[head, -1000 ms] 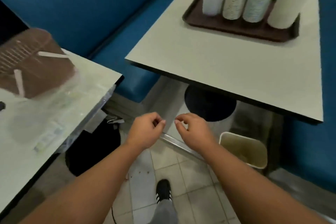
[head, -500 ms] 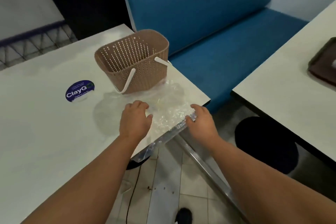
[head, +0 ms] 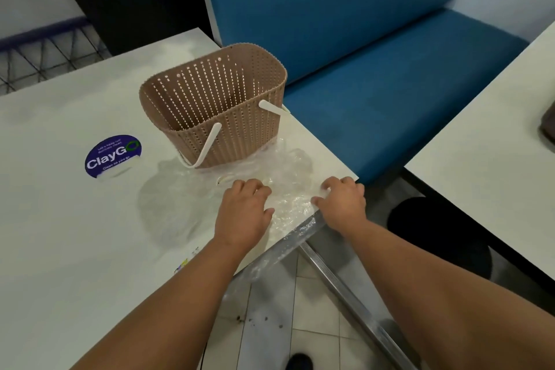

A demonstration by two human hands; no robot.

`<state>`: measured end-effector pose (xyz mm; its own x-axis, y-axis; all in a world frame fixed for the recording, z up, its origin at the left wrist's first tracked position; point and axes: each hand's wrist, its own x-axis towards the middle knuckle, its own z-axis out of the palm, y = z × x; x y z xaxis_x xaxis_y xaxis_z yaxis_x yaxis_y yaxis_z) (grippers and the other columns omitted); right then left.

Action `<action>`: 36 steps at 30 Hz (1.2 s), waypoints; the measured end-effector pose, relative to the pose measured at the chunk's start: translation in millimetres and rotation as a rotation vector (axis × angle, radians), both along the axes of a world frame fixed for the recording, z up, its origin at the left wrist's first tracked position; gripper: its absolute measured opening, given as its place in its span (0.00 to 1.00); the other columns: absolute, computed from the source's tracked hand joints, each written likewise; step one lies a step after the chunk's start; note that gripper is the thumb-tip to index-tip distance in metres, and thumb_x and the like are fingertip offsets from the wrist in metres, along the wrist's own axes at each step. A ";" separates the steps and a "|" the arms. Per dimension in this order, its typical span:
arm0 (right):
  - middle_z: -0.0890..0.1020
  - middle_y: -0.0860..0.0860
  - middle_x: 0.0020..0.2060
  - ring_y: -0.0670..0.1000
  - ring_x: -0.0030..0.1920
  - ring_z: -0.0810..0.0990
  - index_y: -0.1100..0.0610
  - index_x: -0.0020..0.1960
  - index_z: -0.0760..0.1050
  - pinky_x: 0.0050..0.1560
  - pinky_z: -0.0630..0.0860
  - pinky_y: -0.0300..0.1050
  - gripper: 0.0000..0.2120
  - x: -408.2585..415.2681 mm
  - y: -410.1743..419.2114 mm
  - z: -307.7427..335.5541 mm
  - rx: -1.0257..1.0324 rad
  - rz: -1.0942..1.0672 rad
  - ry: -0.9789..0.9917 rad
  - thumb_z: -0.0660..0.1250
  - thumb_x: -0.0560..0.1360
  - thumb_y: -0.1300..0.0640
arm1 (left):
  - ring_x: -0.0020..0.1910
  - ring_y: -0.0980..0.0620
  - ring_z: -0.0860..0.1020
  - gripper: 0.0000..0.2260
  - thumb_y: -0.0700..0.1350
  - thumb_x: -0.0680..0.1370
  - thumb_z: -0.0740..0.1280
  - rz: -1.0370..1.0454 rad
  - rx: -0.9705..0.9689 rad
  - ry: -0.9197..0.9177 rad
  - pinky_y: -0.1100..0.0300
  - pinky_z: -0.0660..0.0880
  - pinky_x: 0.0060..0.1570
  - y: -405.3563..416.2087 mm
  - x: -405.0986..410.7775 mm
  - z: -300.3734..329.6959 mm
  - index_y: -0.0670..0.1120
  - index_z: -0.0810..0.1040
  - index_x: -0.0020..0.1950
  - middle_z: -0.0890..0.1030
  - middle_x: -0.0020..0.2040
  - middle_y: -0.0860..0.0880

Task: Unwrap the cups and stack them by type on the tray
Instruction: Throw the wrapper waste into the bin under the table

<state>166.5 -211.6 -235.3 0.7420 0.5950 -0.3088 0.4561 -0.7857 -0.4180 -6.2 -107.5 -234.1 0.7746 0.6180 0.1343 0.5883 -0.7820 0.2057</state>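
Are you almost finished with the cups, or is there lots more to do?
No cups show in this view, so I cannot say how many are stacked. Right now the left hand and right hand are on the crumpled clear plastic wrap beside the brown basket. The wrap lying loose suggests unwrapping has happened; it likely needs gathering up.
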 end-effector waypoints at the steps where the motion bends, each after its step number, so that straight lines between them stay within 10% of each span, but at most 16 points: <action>1: 0.74 0.52 0.60 0.57 0.62 0.68 0.52 0.59 0.77 0.60 0.68 0.49 0.11 0.3 0.4 -2.2 0.023 -0.007 0.018 0.68 0.78 0.50 | 0.50 0.45 0.76 0.17 0.48 0.68 0.77 0.017 -0.017 -0.006 0.50 0.75 0.49 0.7 0.3 -0.5 0.46 0.82 0.55 0.80 0.52 0.49; 13: 0.77 0.46 0.43 0.49 0.48 0.75 0.51 0.44 0.73 0.44 0.68 0.42 0.06 -3.5 -18.4 2.0 0.400 -0.066 0.185 0.68 0.79 0.57 | 0.67 0.47 0.65 0.32 0.60 0.77 0.65 0.126 -0.067 0.024 0.53 0.64 0.66 12.0 17.2 14.8 0.50 0.60 0.77 0.67 0.73 0.49; 26: 0.76 0.42 0.39 0.40 0.37 0.73 0.53 0.48 0.73 0.31 0.67 0.26 0.02 25.7 -19.2 34.2 0.596 -0.357 0.181 0.65 0.79 0.56 | 0.59 0.45 0.75 0.13 0.40 0.80 0.59 0.206 0.026 0.321 0.50 0.71 0.56 25.7 18.8 4.1 0.48 0.70 0.64 0.78 0.60 0.48; 36: 0.76 0.40 0.41 0.42 0.42 0.76 0.51 0.50 0.72 0.43 0.73 0.37 0.01 67.7 -31.8 98.5 0.753 -0.380 -0.020 0.64 0.80 0.56 | 0.60 0.45 0.75 0.18 0.39 0.77 0.60 0.182 -0.015 0.329 0.52 0.72 0.56 20.3 17.8 10.9 0.46 0.66 0.67 0.77 0.62 0.46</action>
<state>234.2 -243.4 -136.7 0.9345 0.3456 0.0860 0.2303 -0.4021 -0.8862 11.5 -87.2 -223.1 0.6522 0.7495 -0.1139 0.7538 -0.6570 -0.0071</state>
